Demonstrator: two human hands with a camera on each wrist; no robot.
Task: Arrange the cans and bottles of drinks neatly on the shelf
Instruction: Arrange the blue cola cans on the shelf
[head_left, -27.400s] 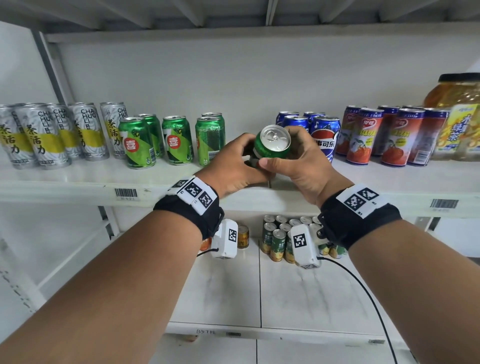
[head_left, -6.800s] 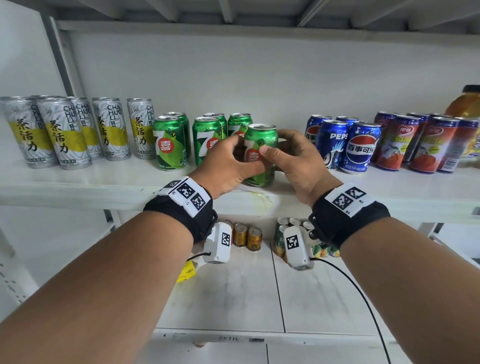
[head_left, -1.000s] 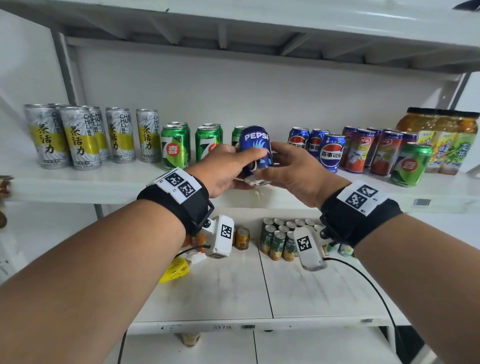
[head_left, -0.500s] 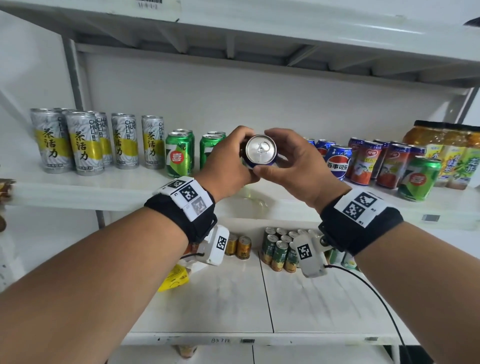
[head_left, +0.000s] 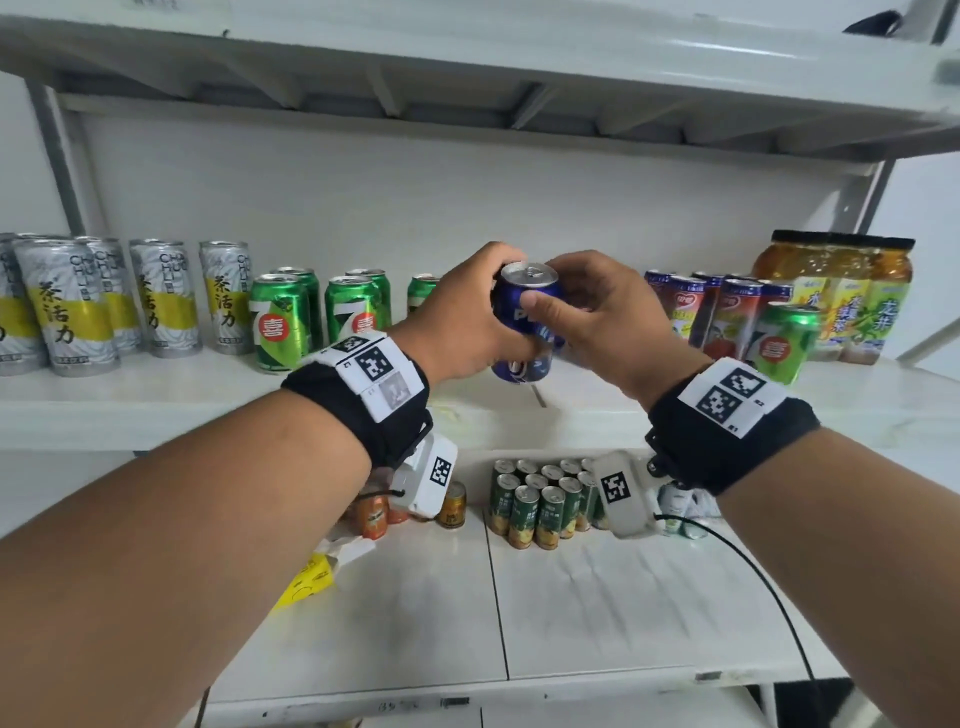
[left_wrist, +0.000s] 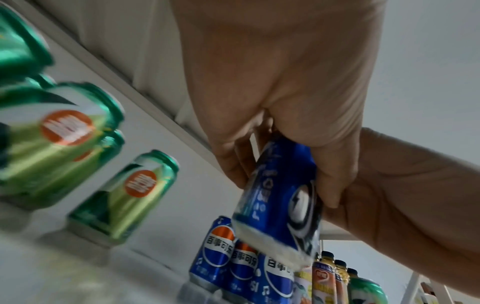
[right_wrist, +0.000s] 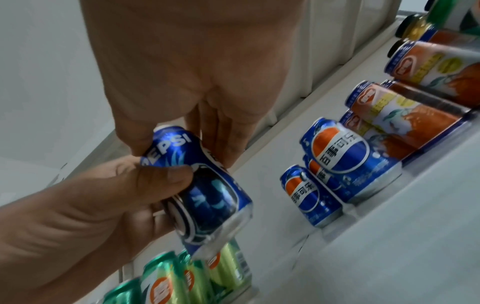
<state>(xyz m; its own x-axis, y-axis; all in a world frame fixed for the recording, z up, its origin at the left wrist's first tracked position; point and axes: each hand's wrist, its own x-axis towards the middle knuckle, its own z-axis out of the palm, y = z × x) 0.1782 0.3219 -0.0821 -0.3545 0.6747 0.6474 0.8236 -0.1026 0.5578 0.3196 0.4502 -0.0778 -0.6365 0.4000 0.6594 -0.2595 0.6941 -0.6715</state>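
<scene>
Both hands hold one blue Pepsi can (head_left: 524, 322) just above the middle shelf (head_left: 156, 405), tilted with its silver top toward me. My left hand (head_left: 462, 322) wraps its left side; my right hand (head_left: 597, 317) grips the right side, thumb across the front. The left wrist view shows the can (left_wrist: 280, 201) hanging over the row of Pepsi cans (left_wrist: 221, 253). In the right wrist view the can (right_wrist: 205, 185) is left of those Pepsi cans (right_wrist: 337, 156). Green 7-Up cans (head_left: 280, 322) stand to the left. A lone green can (head_left: 784, 338) stands at the right.
Tall silver-and-yellow tea cans (head_left: 67, 306) fill the shelf's left end. Red juice cans (head_left: 732, 312) and yellow juice bottles (head_left: 841, 296) stand at the right. On the lower shelf (head_left: 571, 623) are several small cans (head_left: 540, 499), a gold can (head_left: 452, 512) and yellow paper (head_left: 306, 582).
The Pepsi can has turned from top-toward-me to nearly upright and come down toward the shelf. Both hands still hold it.
</scene>
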